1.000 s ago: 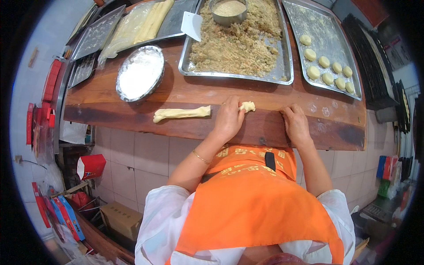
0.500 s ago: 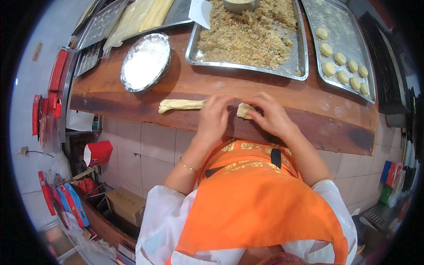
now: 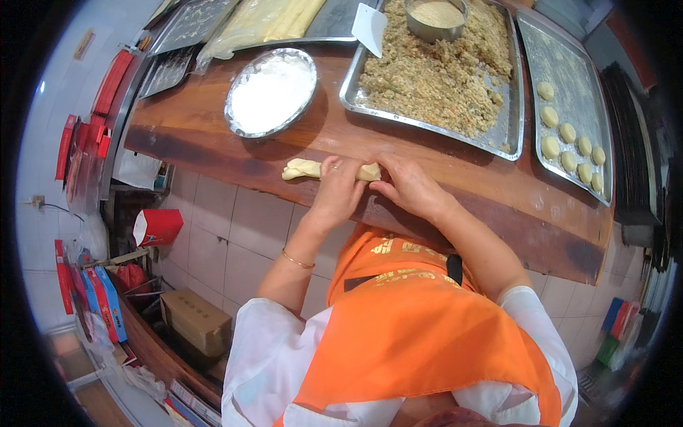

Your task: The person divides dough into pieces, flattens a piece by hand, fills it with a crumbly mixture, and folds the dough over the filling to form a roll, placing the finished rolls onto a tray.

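Nine dough rounds (image 3: 550, 147) look shaped, a dough rope (image 3: 302, 169) remains: left hand (image 3: 339, 188) grips it, right hand (image 3: 413, 187) meets its end, pinch unclear.

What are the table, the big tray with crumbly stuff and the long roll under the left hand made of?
Table: wood, maybe varnished; it's reddish-brown with darker patches and a slight sheen.
Big tray: metal, perhaps steel or aluminium; it's silvery and shiny.
Long roll: probably soft dough; it's pale yellow, a bit lumpy and bendy-looking.
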